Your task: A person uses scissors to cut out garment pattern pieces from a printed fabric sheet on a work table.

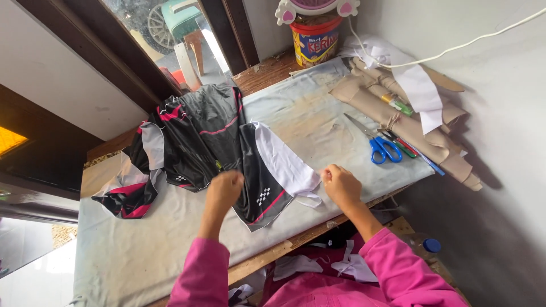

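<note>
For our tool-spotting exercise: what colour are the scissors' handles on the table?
Blue: the steel-bladed scissors have blue plastic handles, clearest in the head view.

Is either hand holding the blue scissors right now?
No, the blue scissors lie untouched on the table, while the left hand and right hand pinch the fabric.

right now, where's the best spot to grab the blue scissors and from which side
Probably take the blue scissors by their handle loops, coming from the near table edge: the loops face the person's right hand, while the blades point away toward the rolled brown paper.
</note>
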